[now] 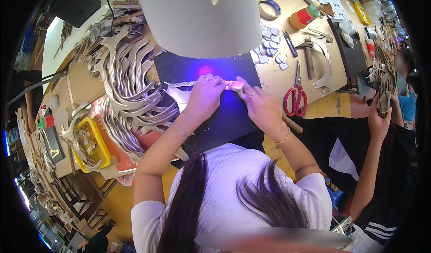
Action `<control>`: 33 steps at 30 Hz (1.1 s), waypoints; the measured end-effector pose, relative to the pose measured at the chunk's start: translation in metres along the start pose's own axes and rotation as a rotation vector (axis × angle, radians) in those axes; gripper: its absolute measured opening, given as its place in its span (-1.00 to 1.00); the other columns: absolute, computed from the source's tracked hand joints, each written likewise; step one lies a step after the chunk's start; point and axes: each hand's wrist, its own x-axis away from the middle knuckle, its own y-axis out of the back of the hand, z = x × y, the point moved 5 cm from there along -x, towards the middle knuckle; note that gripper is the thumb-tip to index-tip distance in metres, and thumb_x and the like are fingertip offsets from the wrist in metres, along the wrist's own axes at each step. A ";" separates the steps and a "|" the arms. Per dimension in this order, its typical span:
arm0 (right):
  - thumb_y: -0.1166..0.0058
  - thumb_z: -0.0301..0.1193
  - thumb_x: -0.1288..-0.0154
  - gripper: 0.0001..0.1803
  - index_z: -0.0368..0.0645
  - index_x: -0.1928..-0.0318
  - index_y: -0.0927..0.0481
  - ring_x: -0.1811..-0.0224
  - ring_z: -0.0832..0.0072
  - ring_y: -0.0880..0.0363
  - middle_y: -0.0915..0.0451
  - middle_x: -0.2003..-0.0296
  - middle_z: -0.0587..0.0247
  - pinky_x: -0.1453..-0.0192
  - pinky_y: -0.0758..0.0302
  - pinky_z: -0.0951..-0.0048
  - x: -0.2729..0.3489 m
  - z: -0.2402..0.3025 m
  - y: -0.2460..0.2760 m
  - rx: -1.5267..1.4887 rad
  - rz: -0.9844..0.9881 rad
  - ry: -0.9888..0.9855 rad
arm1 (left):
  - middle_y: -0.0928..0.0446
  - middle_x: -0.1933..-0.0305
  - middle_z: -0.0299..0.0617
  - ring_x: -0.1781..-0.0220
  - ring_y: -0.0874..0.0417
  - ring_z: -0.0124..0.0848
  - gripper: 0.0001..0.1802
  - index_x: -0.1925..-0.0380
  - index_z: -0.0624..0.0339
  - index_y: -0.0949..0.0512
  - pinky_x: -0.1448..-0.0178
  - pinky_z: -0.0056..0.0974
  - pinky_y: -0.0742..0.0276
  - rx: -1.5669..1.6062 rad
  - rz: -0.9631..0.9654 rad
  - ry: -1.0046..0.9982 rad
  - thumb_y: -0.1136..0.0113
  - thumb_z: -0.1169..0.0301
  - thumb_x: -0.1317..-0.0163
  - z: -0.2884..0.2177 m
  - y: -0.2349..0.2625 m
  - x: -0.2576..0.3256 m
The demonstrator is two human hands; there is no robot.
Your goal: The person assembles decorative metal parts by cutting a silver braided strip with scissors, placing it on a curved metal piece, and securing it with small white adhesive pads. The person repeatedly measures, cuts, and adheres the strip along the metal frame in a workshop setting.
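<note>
Both of my hands work close together over a black work surface (188, 69), under violet light and below a large white machine housing (197, 24). My left hand (206, 93) is closed, its fingers pinching a pale strip with a braided section (183, 83) that runs out to the left. A white, flat part (178, 98) hangs from the strip beside my left wrist. With thumb and fingers, my right hand (260, 107) grips the strip's right end, where a small pale block-like piece (235, 86) shows at the fingertips. Its exact kind is hard to tell in the glare.
Silvery curved straps (130, 82) lie heaped on the left, near a yellow tray (96, 140). On the right are red-handled scissors (295, 98), small pale pads (269, 42), a hammer (309, 57), a bottle (305, 16) and tape (269, 9). A co-worker's hand (379, 118) holds strips.
</note>
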 end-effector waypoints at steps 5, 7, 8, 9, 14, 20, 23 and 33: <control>-0.12 -0.29 -0.38 -0.48 0.15 -0.34 -0.47 0.57 0.21 -0.55 -0.48 0.49 0.24 0.50 -0.48 0.17 0.008 0.001 -0.003 -0.040 -0.056 0.022 | -0.60 0.15 -0.14 0.05 -0.57 -0.17 -0.82 0.22 0.23 -0.67 -0.16 -0.11 -0.45 0.051 0.076 0.012 -0.25 0.45 -0.18 0.004 0.002 -0.001; -0.15 -0.32 -0.36 -0.48 0.16 -0.33 -0.48 0.55 0.23 -0.54 -0.49 0.48 0.25 0.49 -0.47 0.19 0.008 -0.011 -0.002 -0.044 -0.084 -0.016 | -0.61 0.13 -0.12 0.03 -0.57 -0.15 -0.81 0.20 0.24 -0.67 -0.18 -0.11 -0.44 0.058 0.133 0.036 -0.26 0.42 -0.20 0.005 0.006 -0.004; -0.16 -0.33 -0.35 -0.47 0.16 -0.33 -0.48 0.54 0.25 -0.54 -0.49 0.47 0.25 0.47 -0.47 0.20 0.011 -0.020 0.002 -0.073 -0.149 -0.050 | -0.60 0.08 -0.08 -0.01 -0.58 -0.11 -0.79 0.18 0.26 -0.65 -0.18 -0.08 -0.45 0.084 0.082 0.019 -0.23 0.40 -0.22 0.001 0.015 -0.002; -0.17 -0.34 -0.35 -0.47 0.16 -0.33 -0.48 0.52 0.26 -0.54 -0.50 0.46 0.25 0.46 -0.47 0.21 0.013 -0.031 0.006 -0.103 -0.212 -0.076 | -0.59 0.07 -0.06 -0.01 -0.58 -0.09 -0.77 0.17 0.26 -0.65 -0.18 -0.07 -0.45 0.061 0.013 0.066 -0.25 0.40 -0.22 0.000 0.027 0.002; -0.24 -0.52 -0.17 -0.42 0.12 -0.25 -0.59 0.23 0.28 -0.59 -0.61 0.28 0.23 0.10 -0.51 0.27 0.033 -0.094 0.020 0.025 -0.326 -0.160 | -0.52 0.16 0.01 0.07 -0.55 -0.02 -0.67 0.18 0.33 -0.62 -0.05 -0.02 -0.44 -0.102 -0.128 0.509 -0.37 0.31 -0.16 0.004 0.080 0.054; -0.26 -0.45 -0.15 -0.51 0.07 -0.15 -0.65 -0.04 0.22 -0.48 -0.61 0.06 0.28 -0.18 -0.38 0.14 0.030 -0.110 0.004 0.095 -0.269 -0.051 | -0.50 0.24 0.01 0.15 -0.54 -0.02 -0.54 0.35 0.23 -0.53 0.05 0.01 -0.41 -0.417 -0.058 0.645 -0.45 0.07 -0.04 0.001 0.066 0.094; -0.29 -0.37 -0.13 -0.57 -0.01 -0.07 -0.68 -0.17 0.15 -0.39 -0.54 -0.10 0.24 -0.27 -0.33 0.08 0.025 -0.106 0.013 0.069 -0.266 -0.105 | -0.54 0.30 -0.03 0.17 -0.58 -0.02 -0.66 0.35 0.17 -0.54 0.05 0.01 -0.42 -0.340 -0.018 0.749 -0.42 0.17 -0.10 0.009 0.055 0.095; -0.22 -0.29 -0.29 -0.79 -0.13 0.16 -0.67 0.19 0.22 -0.60 -0.59 0.27 0.18 0.03 -0.54 0.25 0.040 -0.002 0.002 -0.619 -0.086 0.154 | -0.46 0.33 -0.27 0.33 -0.53 -0.38 -0.56 0.17 0.19 -0.38 0.23 -0.27 -0.44 0.603 -0.161 1.079 -0.45 0.56 -0.04 0.016 0.055 0.090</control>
